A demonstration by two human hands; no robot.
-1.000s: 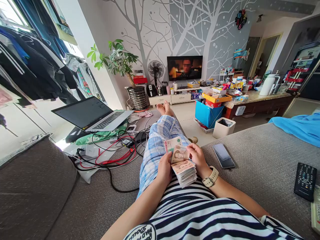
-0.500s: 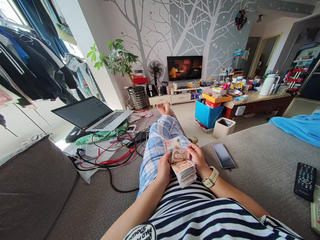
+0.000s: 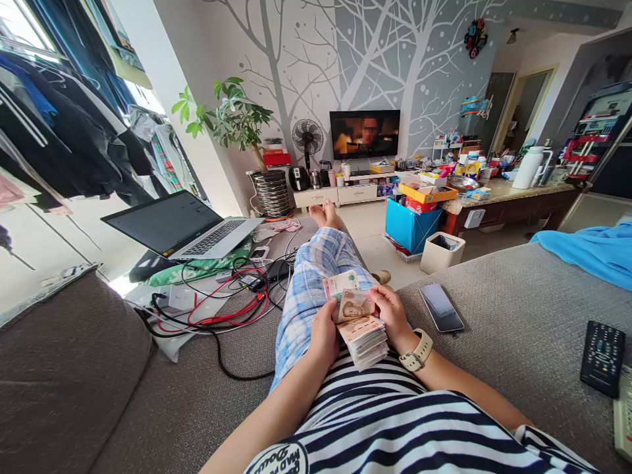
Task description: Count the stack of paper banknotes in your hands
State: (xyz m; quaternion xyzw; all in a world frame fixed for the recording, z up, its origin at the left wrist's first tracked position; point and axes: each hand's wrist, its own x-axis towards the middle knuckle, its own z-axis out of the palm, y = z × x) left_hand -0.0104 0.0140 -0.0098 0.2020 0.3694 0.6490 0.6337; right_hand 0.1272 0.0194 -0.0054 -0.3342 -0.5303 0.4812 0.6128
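Observation:
I lie on a grey sofa (image 3: pixel 518 316) with my legs in blue plaid trousers stretched out. A thick stack of banknotes (image 3: pixel 363 336) rests on my striped shirt. My left hand (image 3: pixel 323 332) grips the stack's left side, thumb on top. My right hand (image 3: pixel 392 313), with a cream watch on its wrist, pinches the top banknote (image 3: pixel 355 304), which is bent up from the stack. Another note stands raised behind it.
A dark phone (image 3: pixel 441 307) lies on the sofa right of my hands, and a black remote (image 3: pixel 602 355) further right. To the left are an open laptop (image 3: pixel 185 227) and tangled red and black cables (image 3: pixel 222 306). A blue blanket (image 3: pixel 592 250) lies at far right.
The top banknote has been folded lower toward the stack by my right hand. My left hand stays on the stack.

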